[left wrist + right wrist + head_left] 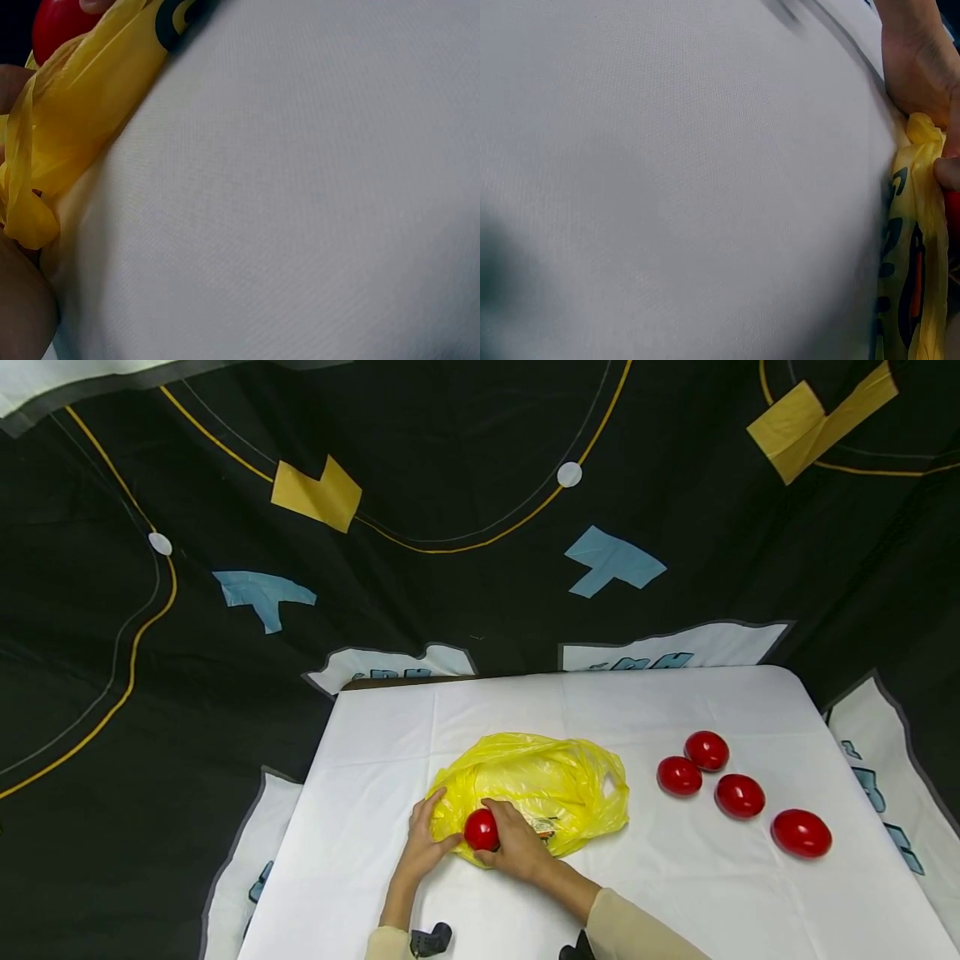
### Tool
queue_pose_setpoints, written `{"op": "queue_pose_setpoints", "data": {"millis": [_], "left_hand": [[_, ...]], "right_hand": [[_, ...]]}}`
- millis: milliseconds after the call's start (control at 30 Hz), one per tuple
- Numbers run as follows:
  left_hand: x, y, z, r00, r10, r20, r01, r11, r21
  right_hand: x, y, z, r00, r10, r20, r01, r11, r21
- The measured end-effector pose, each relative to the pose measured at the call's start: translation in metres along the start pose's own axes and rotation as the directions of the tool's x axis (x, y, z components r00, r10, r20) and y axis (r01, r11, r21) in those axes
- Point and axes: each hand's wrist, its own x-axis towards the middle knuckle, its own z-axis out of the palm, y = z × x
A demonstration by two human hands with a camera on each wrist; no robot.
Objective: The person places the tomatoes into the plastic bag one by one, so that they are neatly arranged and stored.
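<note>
A crumpled yellow plastic bag [525, 768] lies on the white-covered table. My right hand [521, 847] grips a glossy red ball [481, 830] between thumb and fingers, at the bag's near left side. My left hand [426, 839] holds the left edge of the bag, its thumb close to the ball. In the left wrist view the yellow plastic [82, 120] bunches beside the left hand, with the red ball [56, 34] partly cut off at the corner. The right wrist view catches the bag's printed side [911, 270]; most of the right hand is out of that frame.
Several more glossy red balls [739, 797] lie on the right part of the table. The white tablecloth [390, 727] reaches a back edge, behind which hangs a dark curtain [450, 602] with patterned patches. Black wrist devices [431, 939] show at the forearms.
</note>
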Motion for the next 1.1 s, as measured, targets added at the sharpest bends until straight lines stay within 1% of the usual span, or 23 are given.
{"op": "queue_pose_setpoints", "data": {"millis": [133, 300, 567, 700, 833, 1000, 1100], "left_hand": [[0.0, -0.001, 0.0, 1.0, -0.001, 0.004, 0.001, 1.0, 0.0], [0.001, -0.002, 0.001, 1.0, 0.009, 0.004, -0.009, 1.0, -0.004], [0.0, -0.001, 0.001, 1.0, 0.008, -0.001, -0.008, 1.0, 0.009], [0.0, -0.001, 0.001, 1.0, -0.003, 0.001, 0.003, 1.0, 0.018], [0.001, -0.003, 0.001, 1.0, -0.018, 0.01, 0.018, 1.0, 0.022], [0.001, -0.004, 0.001, 1.0, -0.021, 0.009, 0.021, 1.0, 0.017], [0.001, -0.003, 0.001, 1.0, -0.012, 0.009, 0.012, 1.0, 0.016]], "right_hand": [[-0.005, 0.002, -0.005, 1.0, 0.011, 0.006, -0.011, 1.0, 0.023], [-0.013, 0.005, -0.015, 1.0, -0.001, -0.011, 0.002, 0.998, 0.062], [-0.027, 0.004, -0.043, 0.999, -0.018, -0.047, 0.025, 0.988, 0.15], [-0.032, 0.001, -0.056, 0.998, -0.019, -0.059, 0.03, 0.978, 0.205], [-0.038, -0.002, -0.064, 0.998, -0.016, -0.059, 0.031, 0.966, 0.257], [-0.047, -0.002, -0.071, 0.999, -0.013, -0.053, 0.027, 0.962, 0.27], [-0.054, -0.001, -0.078, 0.997, 0.0, -0.072, 0.02, 0.961, 0.276]]}}
